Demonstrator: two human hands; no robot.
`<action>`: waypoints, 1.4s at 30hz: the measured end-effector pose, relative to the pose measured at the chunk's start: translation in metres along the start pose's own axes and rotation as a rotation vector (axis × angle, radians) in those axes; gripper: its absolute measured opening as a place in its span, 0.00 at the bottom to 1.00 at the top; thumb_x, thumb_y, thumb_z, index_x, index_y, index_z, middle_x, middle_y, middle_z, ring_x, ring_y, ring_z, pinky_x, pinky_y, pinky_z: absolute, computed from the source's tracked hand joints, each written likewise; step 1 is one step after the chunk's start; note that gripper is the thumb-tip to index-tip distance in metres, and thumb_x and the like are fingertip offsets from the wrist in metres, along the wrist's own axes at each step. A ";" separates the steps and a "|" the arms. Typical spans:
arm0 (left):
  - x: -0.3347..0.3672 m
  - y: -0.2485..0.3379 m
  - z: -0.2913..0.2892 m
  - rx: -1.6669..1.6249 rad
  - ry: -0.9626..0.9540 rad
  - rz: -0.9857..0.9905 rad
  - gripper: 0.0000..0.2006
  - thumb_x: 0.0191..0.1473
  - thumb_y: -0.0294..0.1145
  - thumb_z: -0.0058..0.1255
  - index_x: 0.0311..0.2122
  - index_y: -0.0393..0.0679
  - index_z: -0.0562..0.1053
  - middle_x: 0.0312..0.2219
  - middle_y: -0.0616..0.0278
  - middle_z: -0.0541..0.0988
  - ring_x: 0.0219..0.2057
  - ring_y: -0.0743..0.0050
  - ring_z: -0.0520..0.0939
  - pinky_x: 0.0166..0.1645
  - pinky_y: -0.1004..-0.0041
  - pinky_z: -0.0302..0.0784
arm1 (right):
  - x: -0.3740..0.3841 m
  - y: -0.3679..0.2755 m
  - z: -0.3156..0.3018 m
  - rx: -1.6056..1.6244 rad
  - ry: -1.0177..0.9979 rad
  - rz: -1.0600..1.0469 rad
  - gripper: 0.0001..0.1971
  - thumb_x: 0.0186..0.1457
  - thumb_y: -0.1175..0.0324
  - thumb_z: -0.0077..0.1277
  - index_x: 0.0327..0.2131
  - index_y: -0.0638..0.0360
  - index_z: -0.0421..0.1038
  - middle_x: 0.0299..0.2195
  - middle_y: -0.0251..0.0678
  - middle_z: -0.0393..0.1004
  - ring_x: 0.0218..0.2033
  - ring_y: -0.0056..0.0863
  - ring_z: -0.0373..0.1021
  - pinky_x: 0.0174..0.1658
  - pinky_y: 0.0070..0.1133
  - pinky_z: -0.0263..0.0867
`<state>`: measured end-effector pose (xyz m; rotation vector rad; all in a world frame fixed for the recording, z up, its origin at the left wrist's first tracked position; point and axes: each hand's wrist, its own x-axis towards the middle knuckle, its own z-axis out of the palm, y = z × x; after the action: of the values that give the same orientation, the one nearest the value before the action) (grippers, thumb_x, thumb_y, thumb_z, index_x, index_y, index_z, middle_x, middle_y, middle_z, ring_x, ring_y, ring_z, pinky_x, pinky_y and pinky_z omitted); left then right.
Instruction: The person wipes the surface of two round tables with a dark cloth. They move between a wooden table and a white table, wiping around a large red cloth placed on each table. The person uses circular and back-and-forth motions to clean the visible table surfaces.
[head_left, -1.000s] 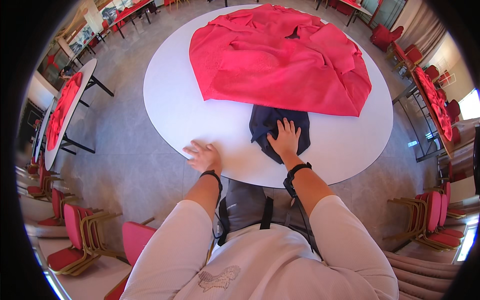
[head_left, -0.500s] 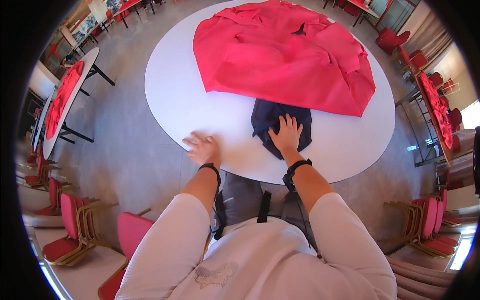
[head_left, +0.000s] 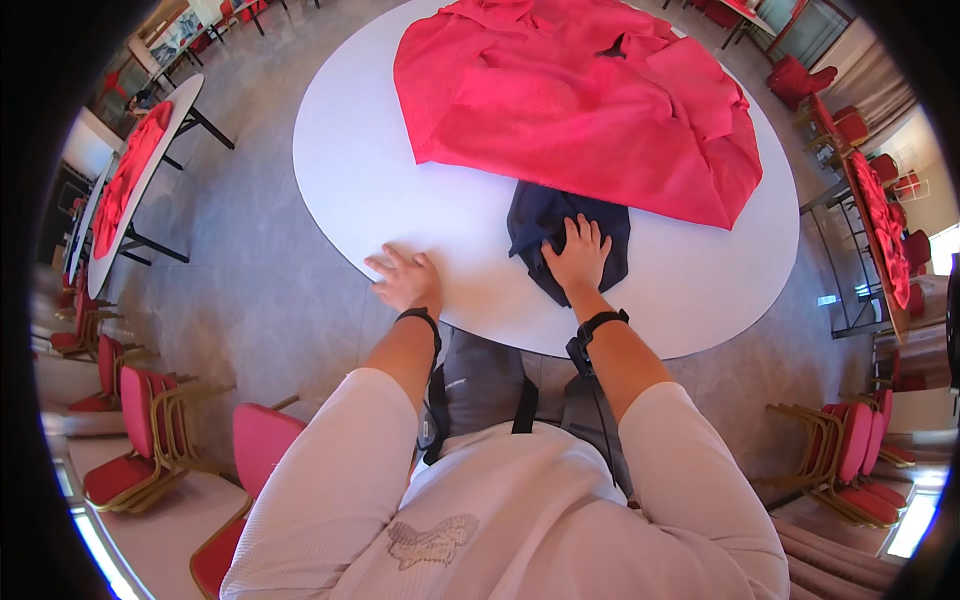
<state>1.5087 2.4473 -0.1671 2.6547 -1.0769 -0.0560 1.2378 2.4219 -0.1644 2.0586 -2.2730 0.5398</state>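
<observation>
L hand (head_left: 405,280) splayed at nr edge of wht rnd table (head_left: 345,160), unclenched, R hand (head_left: 580,258) spread atop dk cloth (head_left: 535,215), grip slack, red cloth (head_left: 580,110) just beyond

Crumpled navy cloth (head_left: 536,226) on table (head_left: 350,165)

Dress of the wearer, as I observe it remotely: a near-white T-shirt (head_left: 560,525) with loose sleeves (head_left: 690,480) and, on the left chest, a grey animal-shaped motif (head_left: 432,541). Below it I distinguish grey trousers (head_left: 483,370) with black straps (head_left: 525,408). The left wristband (head_left: 428,318) is black; the right wristband (head_left: 608,318), also black, bears a dark module (head_left: 579,354) and a thin black cable (head_left: 600,408).
</observation>
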 end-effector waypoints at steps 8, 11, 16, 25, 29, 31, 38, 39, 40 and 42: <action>-0.001 0.002 0.000 -0.010 0.016 0.010 0.34 0.58 0.49 0.40 0.69 0.53 0.58 0.69 0.44 0.52 0.53 0.32 0.70 0.56 0.49 0.71 | 0.002 0.000 -0.001 -0.008 -0.002 -0.001 0.33 0.52 0.45 0.55 0.58 0.52 0.69 0.64 0.40 0.62 0.67 0.44 0.55 0.68 0.51 0.43; 0.000 0.004 -0.003 -0.043 -0.024 -0.009 0.33 0.58 0.49 0.40 0.69 0.53 0.58 0.69 0.44 0.52 0.54 0.31 0.69 0.56 0.48 0.71 | 0.002 0.001 0.000 0.009 0.009 0.008 0.33 0.52 0.45 0.55 0.58 0.52 0.69 0.64 0.40 0.62 0.67 0.44 0.55 0.68 0.51 0.43; -0.001 0.001 -0.002 -0.016 -0.006 -0.005 0.34 0.58 0.49 0.42 0.69 0.53 0.58 0.69 0.45 0.51 0.53 0.32 0.70 0.55 0.49 0.72 | 0.000 0.000 -0.001 0.003 -0.003 0.001 0.33 0.52 0.45 0.55 0.58 0.52 0.68 0.64 0.40 0.62 0.67 0.44 0.55 0.68 0.51 0.43; 0.002 0.002 0.000 0.033 -0.059 -0.011 0.35 0.58 0.50 0.41 0.70 0.53 0.55 0.70 0.44 0.49 0.53 0.32 0.70 0.55 0.50 0.72 | -0.003 -0.001 -0.005 -0.072 -0.115 -0.021 0.38 0.55 0.43 0.52 0.64 0.53 0.60 0.68 0.41 0.55 0.69 0.46 0.49 0.68 0.52 0.41; 0.006 0.006 0.003 0.086 -0.100 -0.011 0.37 0.59 0.53 0.40 0.71 0.53 0.52 0.70 0.44 0.48 0.54 0.32 0.70 0.55 0.50 0.72 | -0.010 0.002 -0.012 -0.164 -0.228 -0.121 0.43 0.57 0.40 0.48 0.69 0.54 0.50 0.71 0.45 0.45 0.71 0.50 0.43 0.69 0.53 0.38; 0.006 0.004 0.005 0.126 -0.109 0.017 0.37 0.60 0.55 0.38 0.72 0.53 0.49 0.70 0.42 0.46 0.53 0.33 0.71 0.53 0.49 0.75 | -0.023 0.010 -0.017 -0.152 -0.248 -0.240 0.44 0.57 0.39 0.47 0.70 0.52 0.50 0.72 0.45 0.44 0.72 0.51 0.41 0.69 0.54 0.36; 0.019 -0.005 0.017 0.229 -0.156 0.087 0.41 0.61 0.62 0.35 0.73 0.51 0.45 0.69 0.38 0.43 0.52 0.24 0.70 0.46 0.45 0.78 | -0.055 0.101 -0.040 -0.143 -0.160 -0.122 0.43 0.55 0.44 0.53 0.69 0.49 0.52 0.71 0.37 0.48 0.72 0.41 0.45 0.70 0.48 0.39; 0.019 -0.006 0.018 0.235 -0.174 0.106 0.42 0.62 0.63 0.34 0.73 0.50 0.45 0.69 0.37 0.43 0.53 0.23 0.70 0.46 0.45 0.78 | -0.059 0.122 -0.043 -0.178 -0.142 -0.028 0.43 0.56 0.43 0.52 0.69 0.50 0.51 0.72 0.37 0.47 0.72 0.41 0.44 0.70 0.48 0.39; 0.021 -0.009 0.019 0.242 -0.191 0.121 0.42 0.62 0.65 0.34 0.73 0.50 0.44 0.69 0.37 0.43 0.53 0.22 0.70 0.46 0.44 0.78 | -0.063 0.141 -0.048 -0.187 -0.160 0.066 0.43 0.56 0.42 0.51 0.70 0.50 0.49 0.72 0.37 0.46 0.72 0.42 0.43 0.70 0.49 0.38; 0.021 -0.007 0.017 0.284 -0.245 0.160 0.44 0.61 0.67 0.31 0.73 0.48 0.43 0.69 0.36 0.43 0.54 0.20 0.69 0.46 0.43 0.78 | -0.075 0.178 -0.057 -0.205 -0.164 0.233 0.44 0.57 0.40 0.48 0.71 0.50 0.47 0.73 0.38 0.44 0.73 0.44 0.40 0.70 0.52 0.36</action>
<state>1.5263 2.4333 -0.1836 2.8545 -1.4712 -0.2166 1.0623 2.5209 -0.1715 1.8167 -2.5555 0.1379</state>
